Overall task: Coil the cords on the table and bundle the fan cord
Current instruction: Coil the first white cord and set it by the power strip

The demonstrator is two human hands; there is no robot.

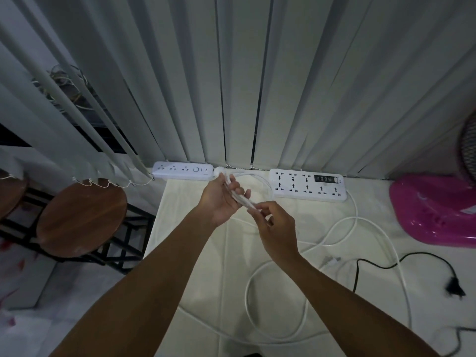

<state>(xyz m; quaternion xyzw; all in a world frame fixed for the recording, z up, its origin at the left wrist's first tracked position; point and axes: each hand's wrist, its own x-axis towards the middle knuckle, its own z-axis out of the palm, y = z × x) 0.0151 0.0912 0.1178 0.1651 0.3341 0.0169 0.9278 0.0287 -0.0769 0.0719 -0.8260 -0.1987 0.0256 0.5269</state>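
Note:
My left hand [222, 199] holds several folded loops of a white cord [243, 199] above the table's far middle. My right hand [274, 225] pinches the same bundle at its near end. That cord runs back to a small white power strip [183, 170] by the blinds. A larger white power strip [307, 185] lies to the right, its long white cord [304, 305] sprawling in loose loops over the table. A pink fan base [432, 212] stands at the right edge, and its black cord [373, 265] ends in a black plug [454, 288].
The table wears a cream cloth [195, 240] and its left edge drops off to the floor. Two round wooden stools [82, 217] stand left of it. Grey vertical blinds [231, 86] hang right behind the strips.

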